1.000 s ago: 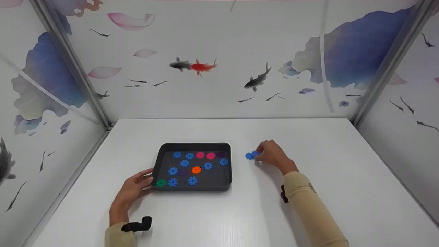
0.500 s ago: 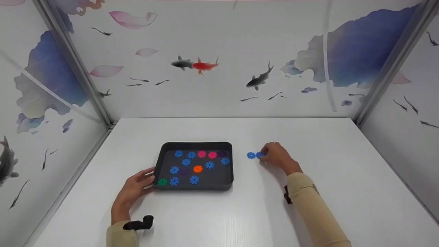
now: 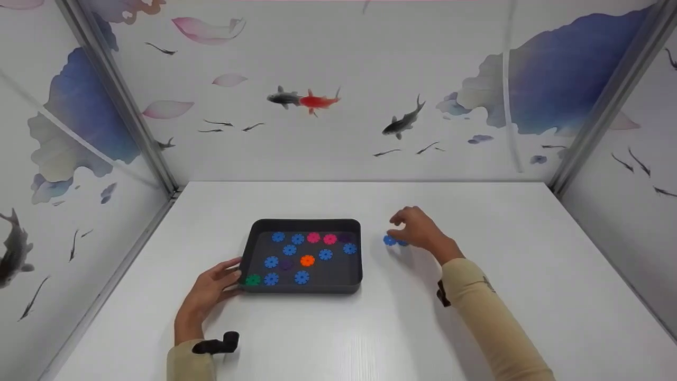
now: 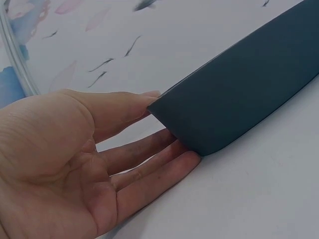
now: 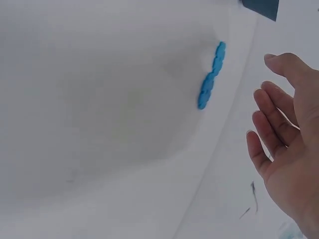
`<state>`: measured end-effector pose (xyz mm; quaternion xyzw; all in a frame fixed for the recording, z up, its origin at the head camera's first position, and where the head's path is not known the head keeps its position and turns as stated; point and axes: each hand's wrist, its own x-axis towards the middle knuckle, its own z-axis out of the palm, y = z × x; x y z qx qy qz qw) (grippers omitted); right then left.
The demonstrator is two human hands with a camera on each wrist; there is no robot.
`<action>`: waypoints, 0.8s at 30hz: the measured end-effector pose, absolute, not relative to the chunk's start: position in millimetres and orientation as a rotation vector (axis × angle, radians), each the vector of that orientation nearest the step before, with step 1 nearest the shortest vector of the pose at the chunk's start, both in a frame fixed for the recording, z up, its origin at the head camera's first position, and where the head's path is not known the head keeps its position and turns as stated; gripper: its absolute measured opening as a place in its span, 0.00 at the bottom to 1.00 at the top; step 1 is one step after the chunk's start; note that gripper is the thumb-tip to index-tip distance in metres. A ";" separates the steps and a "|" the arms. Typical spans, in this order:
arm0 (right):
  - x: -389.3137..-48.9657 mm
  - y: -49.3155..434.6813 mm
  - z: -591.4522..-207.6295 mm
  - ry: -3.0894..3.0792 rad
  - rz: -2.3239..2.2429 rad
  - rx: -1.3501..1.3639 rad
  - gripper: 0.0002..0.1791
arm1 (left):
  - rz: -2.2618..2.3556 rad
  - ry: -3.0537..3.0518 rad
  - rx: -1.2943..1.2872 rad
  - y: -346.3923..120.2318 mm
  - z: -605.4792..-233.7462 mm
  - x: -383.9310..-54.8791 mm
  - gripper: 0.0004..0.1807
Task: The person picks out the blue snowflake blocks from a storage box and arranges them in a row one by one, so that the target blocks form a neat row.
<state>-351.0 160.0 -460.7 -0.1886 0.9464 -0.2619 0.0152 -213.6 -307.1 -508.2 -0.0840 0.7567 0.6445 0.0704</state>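
Note:
My left hand (image 3: 207, 288) rests at the left side of a black tray (image 3: 301, 289), its fairly straight fingers touching the outer wall. In the left wrist view the thumb lies at the rim of the tray (image 4: 239, 84) and the other fingertips lower on the wall. My right hand (image 3: 418, 230) hovers over the table with its fingers apart and nothing between them. Below it lie two blue snowflake discs (image 3: 390, 240), end to end and partly hidden by the hand in the head view. The right wrist view shows these blue discs (image 5: 212, 77) apart from the fingers.
Inside the tray lie several snowflake discs: blue ones (image 3: 301, 277), pink ones (image 3: 313, 237), an orange one (image 3: 307, 260), a green one (image 3: 253, 279) and dark purple ones (image 3: 286, 264). The white table (image 3: 328, 338) is enclosed by printed walls (image 3: 338, 148) at the back and sides.
My right hand has let go of the joined blue discs and lifted off them, fingers spreading. The discs stay on the table. My left hand remains at the tray.

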 end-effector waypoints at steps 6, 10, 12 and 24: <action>-347.8 135.2 -446.5 2.932 -0.849 -0.675 0.22 | 1.945 2.277 -0.262 -307.3 -509.0 -214.1 0.31; -343.0 118.6 -444.9 2.911 -0.842 -0.703 0.23 | 1.942 2.274 -0.267 -307.7 -509.1 -212.3 0.30; -340.1 109.6 -445.2 2.900 -0.823 -0.727 0.25 | 1.938 2.278 -0.271 -307.8 -508.6 -211.3 0.29; -329.5 74.9 -454.5 2.917 -0.647 -0.754 0.27 | 1.941 2.293 -0.284 -305.5 -508.0 -212.9 0.28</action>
